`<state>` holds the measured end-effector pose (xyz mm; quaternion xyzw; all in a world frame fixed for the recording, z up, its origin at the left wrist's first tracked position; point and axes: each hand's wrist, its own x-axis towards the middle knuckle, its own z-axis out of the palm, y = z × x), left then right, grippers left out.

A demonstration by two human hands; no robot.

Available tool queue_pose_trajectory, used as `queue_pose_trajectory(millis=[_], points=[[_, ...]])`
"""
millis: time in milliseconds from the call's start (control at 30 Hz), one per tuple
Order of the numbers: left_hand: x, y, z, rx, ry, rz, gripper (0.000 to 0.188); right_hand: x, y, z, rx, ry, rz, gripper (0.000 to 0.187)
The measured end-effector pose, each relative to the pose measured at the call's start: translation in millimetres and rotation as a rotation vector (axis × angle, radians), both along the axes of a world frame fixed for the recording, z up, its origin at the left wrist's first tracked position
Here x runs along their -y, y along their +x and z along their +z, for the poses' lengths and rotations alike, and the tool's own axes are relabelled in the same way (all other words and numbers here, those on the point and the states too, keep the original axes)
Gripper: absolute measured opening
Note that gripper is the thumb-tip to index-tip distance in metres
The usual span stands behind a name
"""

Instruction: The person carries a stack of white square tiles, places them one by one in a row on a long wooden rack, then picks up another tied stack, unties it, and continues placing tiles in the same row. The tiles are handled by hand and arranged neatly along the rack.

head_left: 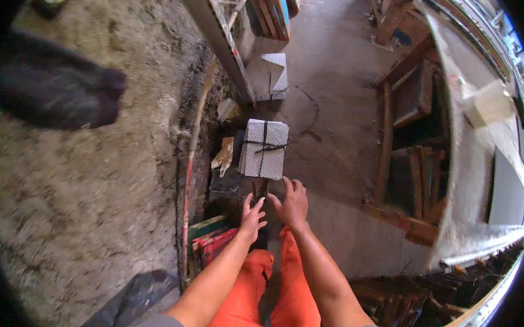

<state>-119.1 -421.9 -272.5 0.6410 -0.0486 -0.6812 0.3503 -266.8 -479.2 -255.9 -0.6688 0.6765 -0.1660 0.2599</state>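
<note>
A stack of white, dimpled sheets (255, 163) sits ahead of me, tied crosswise with a black strap (265, 134) knotted on top. Just short of its near edge, my left hand (251, 218) is open with the fingers spread and nothing in it. My right hand (292, 204) is also open, its thumb apart from its curved fingers. One right fingertip reaches the stack's near right corner; whether it touches cannot be told. Between the hands lies something thin and dark, too unclear to name.
A second white dimpled stack (273, 74) lies farther off beside a metal post (219, 32). Torn brown cardboard (222, 155) and red and green boards (215, 244) line the left. At right stands a table (446, 49) with wooden frames (385, 153) beneath. A rough earthen wall (123, 173) runs along the left.
</note>
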Motion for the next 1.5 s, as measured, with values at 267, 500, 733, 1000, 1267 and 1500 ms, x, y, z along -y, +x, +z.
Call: queue_pose_trajectory(millis=[267, 500, 733, 1000, 1267, 1500], points=[[104, 43, -208, 0.415, -0.069, -0.162, 0.092, 104, 10, -199, 0.172, 0.225, -0.143, 0.093], [153, 64, -314, 0.739, -0.108, -0.293, 0.096, 112, 21, -329, 0.547, 0.361, -0.33, 0.106], [169, 70, -314, 0.872, 0.092, -0.376, 0.101, 121, 13, -334, 0.632, 0.569, -0.464, 0.092], [175, 56, -276, 0.769, -0.123, -0.208, 0.084, 127, 0, -279, 0.653, 0.354, -0.635, 0.07], [159, 22, -145, 0.599, -0.333, -0.019, 0.046, 109, -43, -156, 0.736, 0.176, -0.566, 0.067], [154, 13, 53, 0.691, -0.82, 0.021, 0.053, 56, -78, 57, 1.127, 0.123, -0.572, 0.059]])
